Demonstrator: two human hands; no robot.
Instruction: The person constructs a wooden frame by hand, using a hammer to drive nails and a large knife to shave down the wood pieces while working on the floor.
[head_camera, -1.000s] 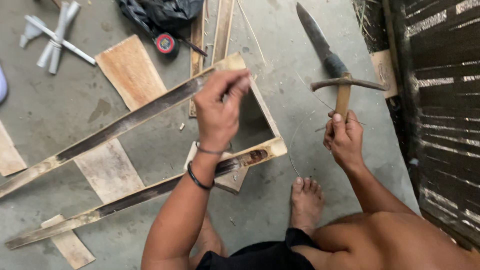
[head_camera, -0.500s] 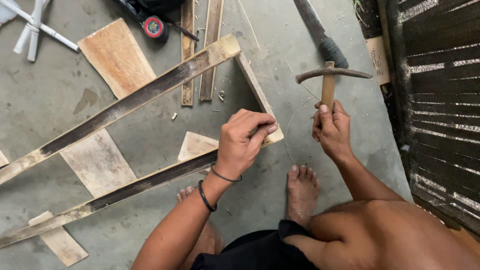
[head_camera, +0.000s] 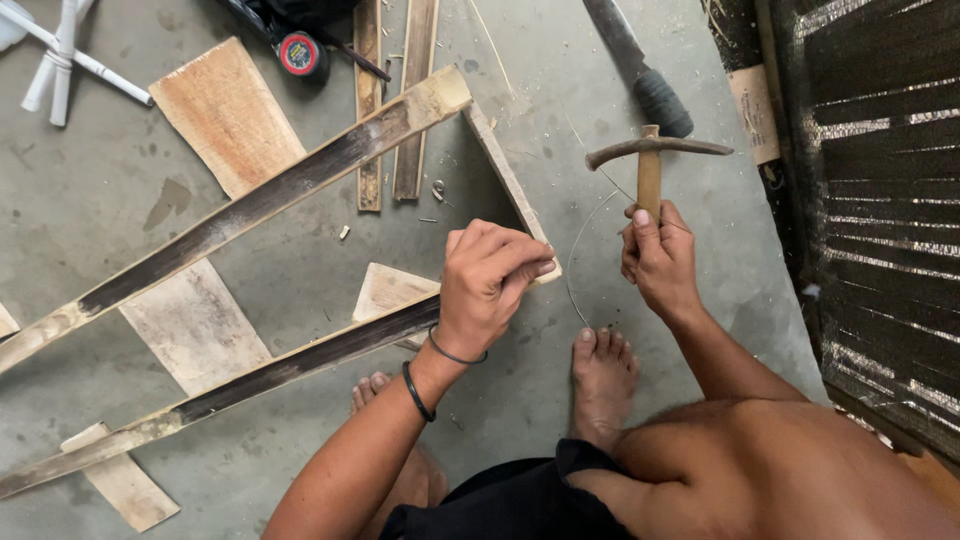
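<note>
The left hand (head_camera: 490, 285) is closed in a pinch over the near right corner of a rough wooden frame, where the lower dark slat (head_camera: 250, 375) meets the short cross slat (head_camera: 505, 175). The fingertips press down at the joint; whatever small thing they pinch there is hidden beneath them. Just to the right, the right hand (head_camera: 655, 260) is wrapped tight round the wooden handle of a hammer (head_camera: 650, 155), whose head is raised above the floor, apart from the frame.

To do this well, the pinch should keep the corner square and flat on the concrete floor (head_camera: 250, 270), with the fingers kept low and to the side, out of the hammer's path. First taps ought to be short and light, straight down, so the thin slat does not split.

The upper dark slat (head_camera: 280, 195) runs from far right to near left, roughly alongside the lower one. Pale board offcuts (head_camera: 225, 110) lie under and beside the slats. A bare foot (head_camera: 600, 375) rests near the corner. Farther off lie a long knife with a wrapped grip (head_camera: 635, 65), a red tape measure (head_camera: 298, 52) and white pipes (head_camera: 65, 60) at far left. A thin curved wire (head_camera: 578, 250) lies between the hands.
</note>
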